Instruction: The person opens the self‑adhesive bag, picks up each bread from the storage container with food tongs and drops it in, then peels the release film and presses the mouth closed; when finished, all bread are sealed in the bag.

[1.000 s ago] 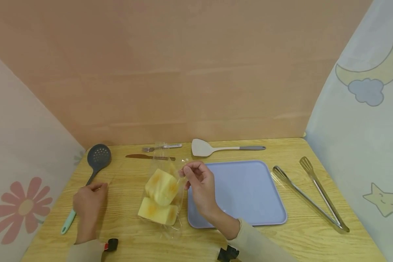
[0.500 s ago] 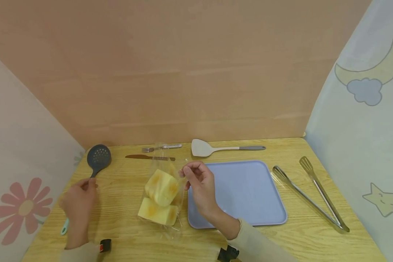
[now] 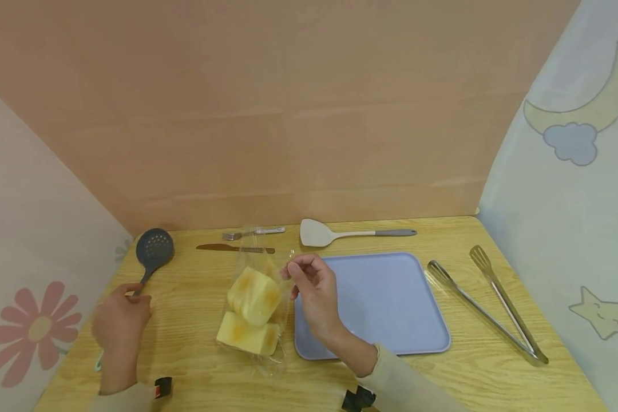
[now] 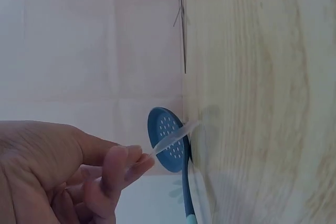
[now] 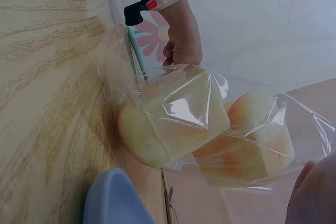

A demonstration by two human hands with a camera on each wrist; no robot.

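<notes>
My left hand [image 3: 121, 320] is over the handle of a dark skimmer [image 3: 155, 248] at the left of the table. In the left wrist view, its thumb and fingers pinch a thin translucent strip [image 4: 176, 136], which overlaps the skimmer's perforated head. My right hand [image 3: 316, 292] pinches the right edge of a clear plastic bag [image 5: 304, 111]. Inside the bag are pale yellow bread pieces [image 3: 252, 294] with browned patches, one above another in the head view. The right wrist view shows only part of that hand at its lower right edge.
A lilac tray [image 3: 376, 309] lies right of the bag, partly behind the right forearm. Metal tongs [image 3: 494, 320] lie spread beyond it. Along the back are a white turner [image 3: 316, 233], a fork [image 3: 252, 233] and a brown knife [image 3: 221, 247]. Walls rise at the back and sides.
My left hand has shifted left over the skimmer's handle, then slightly down. The right hand, bag and bread have stayed in place.
</notes>
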